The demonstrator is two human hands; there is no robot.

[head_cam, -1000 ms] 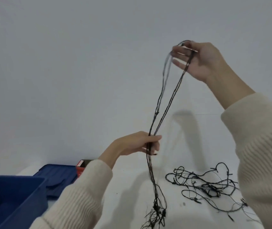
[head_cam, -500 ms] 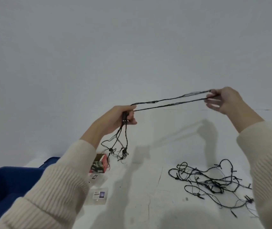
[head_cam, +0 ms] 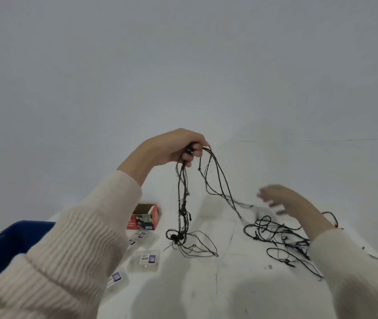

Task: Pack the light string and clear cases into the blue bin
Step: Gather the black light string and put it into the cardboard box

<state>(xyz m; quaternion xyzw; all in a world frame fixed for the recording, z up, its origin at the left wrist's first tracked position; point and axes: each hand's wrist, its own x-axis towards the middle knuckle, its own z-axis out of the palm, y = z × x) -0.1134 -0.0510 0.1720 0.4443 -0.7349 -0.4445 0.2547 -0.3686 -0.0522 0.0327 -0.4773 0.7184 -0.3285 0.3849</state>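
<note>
Your left hand grips gathered loops of the light string above the table; your right hand, blurred, fingers spread, holds nothing.

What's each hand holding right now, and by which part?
The left hand grips the light string by its gathered loops at the top, the rest hanging down to the table. The right hand, blurred with fingers spread, seems to hold nothing.

Our raised left hand grips the light string; lower, to its right, our blurred right hand has fingers spread.
</note>
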